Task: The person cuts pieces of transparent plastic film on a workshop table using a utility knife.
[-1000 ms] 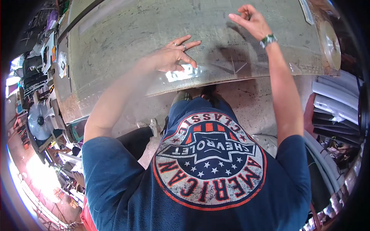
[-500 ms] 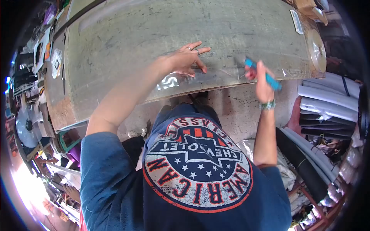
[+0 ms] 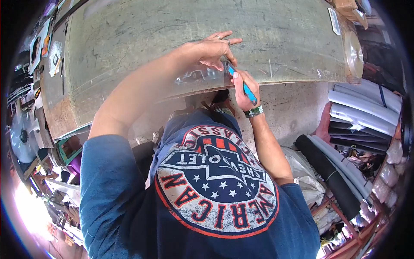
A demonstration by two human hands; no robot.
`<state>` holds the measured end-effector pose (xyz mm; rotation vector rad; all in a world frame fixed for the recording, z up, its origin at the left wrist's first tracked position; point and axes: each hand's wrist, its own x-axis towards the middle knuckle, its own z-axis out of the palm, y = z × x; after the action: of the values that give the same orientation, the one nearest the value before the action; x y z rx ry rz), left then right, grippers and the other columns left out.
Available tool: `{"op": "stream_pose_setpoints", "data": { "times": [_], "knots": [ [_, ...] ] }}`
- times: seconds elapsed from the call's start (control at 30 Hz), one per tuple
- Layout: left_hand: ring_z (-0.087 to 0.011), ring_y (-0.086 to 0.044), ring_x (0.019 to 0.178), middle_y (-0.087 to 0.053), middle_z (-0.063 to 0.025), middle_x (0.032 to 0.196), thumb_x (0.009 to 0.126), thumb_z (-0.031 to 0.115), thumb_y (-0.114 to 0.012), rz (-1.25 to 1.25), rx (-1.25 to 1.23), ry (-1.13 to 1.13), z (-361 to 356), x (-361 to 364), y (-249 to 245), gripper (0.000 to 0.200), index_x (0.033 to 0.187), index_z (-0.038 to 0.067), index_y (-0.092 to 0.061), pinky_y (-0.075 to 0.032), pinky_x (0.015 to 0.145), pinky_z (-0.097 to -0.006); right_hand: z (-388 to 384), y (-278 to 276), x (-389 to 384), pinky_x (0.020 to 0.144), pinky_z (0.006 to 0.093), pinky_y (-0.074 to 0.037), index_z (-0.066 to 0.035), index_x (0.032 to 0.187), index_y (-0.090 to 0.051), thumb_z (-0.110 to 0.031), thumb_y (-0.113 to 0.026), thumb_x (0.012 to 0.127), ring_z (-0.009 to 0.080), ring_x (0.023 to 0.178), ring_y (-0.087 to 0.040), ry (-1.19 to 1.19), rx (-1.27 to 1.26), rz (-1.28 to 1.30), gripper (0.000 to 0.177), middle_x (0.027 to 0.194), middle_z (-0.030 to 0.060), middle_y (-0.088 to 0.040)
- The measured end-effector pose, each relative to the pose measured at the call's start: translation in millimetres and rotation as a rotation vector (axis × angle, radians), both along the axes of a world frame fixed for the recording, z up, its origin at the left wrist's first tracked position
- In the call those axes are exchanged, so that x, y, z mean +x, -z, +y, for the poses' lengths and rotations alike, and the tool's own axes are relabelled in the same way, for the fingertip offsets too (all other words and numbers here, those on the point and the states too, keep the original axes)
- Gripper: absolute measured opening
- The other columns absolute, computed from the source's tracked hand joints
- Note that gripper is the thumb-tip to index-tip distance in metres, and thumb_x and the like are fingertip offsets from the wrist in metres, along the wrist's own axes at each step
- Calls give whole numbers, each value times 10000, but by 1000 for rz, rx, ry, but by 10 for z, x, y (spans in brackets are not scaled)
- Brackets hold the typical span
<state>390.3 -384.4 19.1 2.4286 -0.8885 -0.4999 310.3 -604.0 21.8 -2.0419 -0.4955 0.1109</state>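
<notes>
My left hand [image 3: 215,51] is open, its fingers spread, pressing on a clear plastic sheet [image 3: 196,77] near the front edge of the worktable [image 3: 155,39]. A ring shows on one finger. Close beside it, my right hand [image 3: 246,82] grips a blue utility knife [image 3: 249,93]. The knife is tilted, with its front end at the sheet just below my left fingertips. Its blade is too small to make out. Light glints off the sheet, and its outline is hard to see.
A roll of clear tape or film [image 3: 353,56] lies at the table's right end, near a white rectangular piece [image 3: 334,20] and a cardboard box [image 3: 348,7]. Rolled sheets [image 3: 360,105] and a black roll [image 3: 332,179] stand at right. A fan [image 3: 23,137] is at left.
My right hand has moved left with the utility knife, from the right side of the sheet to beside my left hand. My left hand has shifted slightly, fingers still spread.
</notes>
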Motion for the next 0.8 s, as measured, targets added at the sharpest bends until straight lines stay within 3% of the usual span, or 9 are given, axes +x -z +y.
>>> {"op": "stream_pose_setpoints", "data": {
  "times": [0.57,0.67,0.77,0.8],
  "knots": [
    [-419,-154,1558,-223,-50,1708,651,78,-889,21,-7,1,5,11,29,619,1199,339,-764,-260,1229,-572,-5,8,44,792,433,-527,28,1127,-690,-146,-571,1021,422,894,-670,-24,-66,15,236,968,240,-677],
    [-417,-155,1559,-227,-49,1707,647,74,-889,2,9,2,1,14,2,624,1194,347,-765,-262,1231,-570,49,29,88,674,365,-524,38,1042,-695,-149,-567,1034,269,735,-685,-15,-145,-64,227,843,162,-673],
    [-414,-148,1561,-228,-51,1706,643,74,-890,8,15,5,-7,2,-13,628,1197,342,-765,-264,1233,-568,112,-75,159,747,479,-506,24,1009,-667,-150,-582,1005,450,851,-642,-36,-171,-17,194,890,247,-648],
    [-413,-145,1562,-227,-52,1707,642,74,-890,12,15,5,2,5,-14,629,1198,338,-765,-264,1233,-568,117,-119,160,744,483,-504,23,997,-662,-150,-583,1003,453,850,-641,-54,-185,-14,191,886,249,-648]
  ]
}}
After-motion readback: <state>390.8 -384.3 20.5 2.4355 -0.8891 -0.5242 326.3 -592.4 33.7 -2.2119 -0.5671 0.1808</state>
